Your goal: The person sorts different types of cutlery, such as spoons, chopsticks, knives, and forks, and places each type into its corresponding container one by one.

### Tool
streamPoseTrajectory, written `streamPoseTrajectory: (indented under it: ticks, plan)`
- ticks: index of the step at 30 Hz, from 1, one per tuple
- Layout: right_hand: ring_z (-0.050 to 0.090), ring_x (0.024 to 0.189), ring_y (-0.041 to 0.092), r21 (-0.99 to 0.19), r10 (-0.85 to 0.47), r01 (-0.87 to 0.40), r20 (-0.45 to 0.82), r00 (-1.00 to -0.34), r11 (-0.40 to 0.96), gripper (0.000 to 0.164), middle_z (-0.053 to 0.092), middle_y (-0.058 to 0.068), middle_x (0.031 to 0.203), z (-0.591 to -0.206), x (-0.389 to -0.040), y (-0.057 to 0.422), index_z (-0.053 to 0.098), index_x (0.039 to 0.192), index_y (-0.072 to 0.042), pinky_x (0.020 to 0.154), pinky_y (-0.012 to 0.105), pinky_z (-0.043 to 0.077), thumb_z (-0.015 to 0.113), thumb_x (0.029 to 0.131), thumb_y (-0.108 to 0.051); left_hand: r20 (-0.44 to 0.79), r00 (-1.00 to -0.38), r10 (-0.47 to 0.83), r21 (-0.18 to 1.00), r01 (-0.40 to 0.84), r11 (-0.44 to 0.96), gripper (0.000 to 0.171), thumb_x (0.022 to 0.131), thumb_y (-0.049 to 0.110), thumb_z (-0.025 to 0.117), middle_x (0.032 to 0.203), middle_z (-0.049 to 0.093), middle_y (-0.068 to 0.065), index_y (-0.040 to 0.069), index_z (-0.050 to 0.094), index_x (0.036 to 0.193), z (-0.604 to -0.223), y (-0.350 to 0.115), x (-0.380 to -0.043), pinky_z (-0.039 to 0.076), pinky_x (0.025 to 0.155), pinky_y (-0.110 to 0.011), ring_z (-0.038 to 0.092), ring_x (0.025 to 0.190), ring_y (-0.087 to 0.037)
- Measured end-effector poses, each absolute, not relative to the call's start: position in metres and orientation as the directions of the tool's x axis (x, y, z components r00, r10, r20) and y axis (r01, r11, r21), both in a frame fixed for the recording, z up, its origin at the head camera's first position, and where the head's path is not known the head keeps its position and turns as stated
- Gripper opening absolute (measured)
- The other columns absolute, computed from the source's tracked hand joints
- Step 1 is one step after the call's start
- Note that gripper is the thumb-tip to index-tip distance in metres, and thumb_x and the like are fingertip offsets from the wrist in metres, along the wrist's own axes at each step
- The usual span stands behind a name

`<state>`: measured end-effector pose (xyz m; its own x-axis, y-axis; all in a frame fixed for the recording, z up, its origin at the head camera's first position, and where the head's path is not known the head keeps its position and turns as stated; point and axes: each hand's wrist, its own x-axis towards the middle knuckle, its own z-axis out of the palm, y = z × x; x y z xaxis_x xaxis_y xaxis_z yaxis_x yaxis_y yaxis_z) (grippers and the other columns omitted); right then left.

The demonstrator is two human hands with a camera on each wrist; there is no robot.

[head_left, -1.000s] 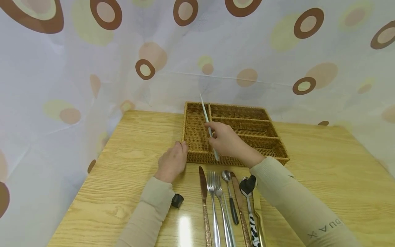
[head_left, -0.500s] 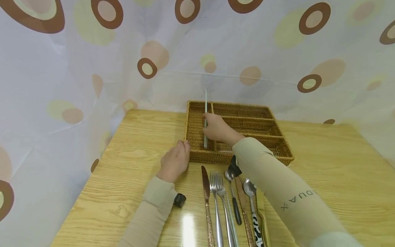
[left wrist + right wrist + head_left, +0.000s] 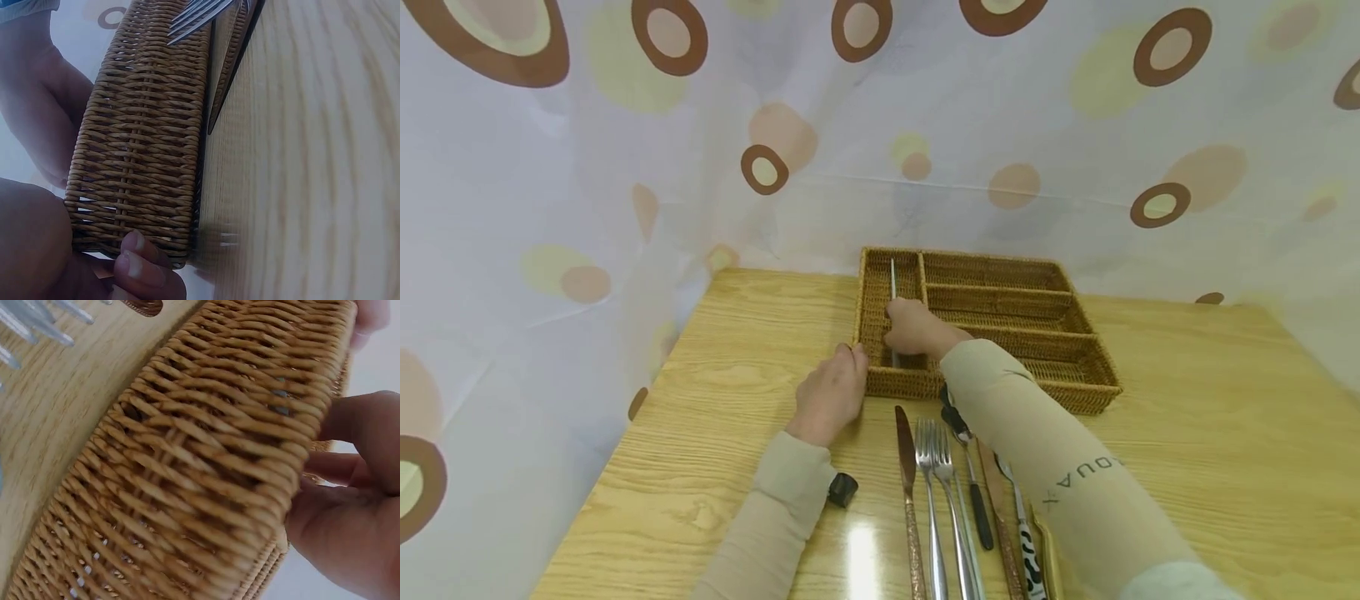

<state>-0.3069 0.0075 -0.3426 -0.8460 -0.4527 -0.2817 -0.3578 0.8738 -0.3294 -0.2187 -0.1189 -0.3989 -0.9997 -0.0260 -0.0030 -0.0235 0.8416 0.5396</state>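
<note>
Down into the wicker cutlery tray (image 3: 887, 385) has come the pale chopstick (image 3: 892, 278): half a second ago its far end stood above the back rim, and now it shows inside the long left-hand compartment (image 3: 874, 304). Whether it is one stick or a close pair, I cannot tell, nor whether it already touches the woven floor. The right hand (image 3: 917, 327) pinches it near the middle from the divider (image 3: 924, 287) side, the stick running front to back, nearly in line with the compartment walls. The left hand (image 3: 831, 396) stays at the near left corner, thumb and fingers curled round the tray's edge.

To set this down well, I judge, that left hold should remain firm but light, since a woven tray could slide on the wooden table (image 3: 752, 358). Both ends want to clear the front and back rims before the fingers part; otherwise the stick may lie propped aslant. Low release, then a straight lift of the right hand, would avoid dragging it sideways. The right sleeve (image 3: 1045, 433) passes over the cutlery in front, so the forearm is best kept raised.
</note>
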Motion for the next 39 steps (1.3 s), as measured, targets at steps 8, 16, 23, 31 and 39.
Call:
streamPoseTrajectory:
  ticks: [8, 16, 23, 31, 39]
  plan:
    - [0.052, 0.086, 0.023, -0.197, -0.468, -0.427, -0.282, -0.837, 0.882, 0.015, 0.057, 0.016, 0.104, -0.352, -0.298, 0.001, 0.054, 0.103, -0.001, 0.068, 0.032, 0.043, 0.050, 0.092, -0.010, 0.018, -0.999, -0.027, 0.532, -0.013, 0.846, 0.047, 0.101, 0.040, 0.012, 0.065, 0.052, -0.012, 0.009, 0.044, 0.087, -0.397, -0.114, -0.218, 0.042, 0.047, -0.044, 0.052, 0.056, -0.028]
    - [0.038, 0.121, 0.033, -0.081, -0.461, -0.459, -0.294, -0.837, 0.885, 0.022, 0.051, 0.019, 0.126, -0.355, -0.295, -0.003, 0.056, 0.108, -0.001, 0.089, 0.037, 0.044, 0.048, 0.096, -0.018, 0.017, -0.999, -0.034, 0.549, -0.019, 0.835, 0.046, 0.101, 0.040, 0.013, 0.063, 0.050, -0.011, 0.010, 0.043, 0.083, -0.399, -0.114, -0.217, 0.040, 0.044, -0.041, 0.049, 0.054, -0.025]
    - [0.048, 0.106, 0.032, -0.135, -0.525, -0.508, -0.152, -0.838, 0.851, 0.018, 0.056, 0.022, 0.112, -0.360, -0.288, 0.004, 0.059, 0.096, -0.002, 0.087, 0.040, 0.044, 0.046, 0.095, -0.014, 0.011, -0.999, -0.039, 0.547, -0.026, 0.837, 0.047, 0.100, 0.040, 0.013, 0.065, 0.051, -0.012, 0.010, 0.044, 0.085, -0.400, -0.114, -0.216, 0.041, 0.047, -0.043, 0.051, 0.056, -0.027]
    - [0.048, 0.089, 0.021, -0.217, -0.627, -0.644, 0.149, -0.765, 0.734, 0.018, 0.053, 0.011, 0.102, -0.359, -0.262, 0.022, 0.059, 0.103, -0.004, 0.077, 0.035, 0.045, 0.047, 0.092, -0.013, 0.010, -0.999, -0.051, 0.532, -0.038, 0.846, 0.046, 0.100, 0.040, 0.013, 0.067, 0.052, -0.012, 0.009, 0.044, 0.086, -0.402, -0.117, -0.218, 0.042, 0.047, -0.044, 0.052, 0.058, -0.028]
    - [0.044, 0.086, 0.014, -0.266, -0.646, -0.702, 0.274, -0.713, 0.661, 0.014, 0.052, 0.003, 0.099, -0.350, -0.218, 0.061, 0.061, 0.099, -0.007, 0.071, 0.029, 0.044, 0.052, 0.089, -0.009, 0.010, -0.999, -0.035, 0.560, -0.023, 0.828, 0.052, 0.100, 0.043, 0.010, 0.076, 0.055, -0.016, 0.007, 0.047, 0.096, -0.403, -0.118, -0.218, 0.046, 0.058, -0.050, 0.056, 0.069, -0.034]
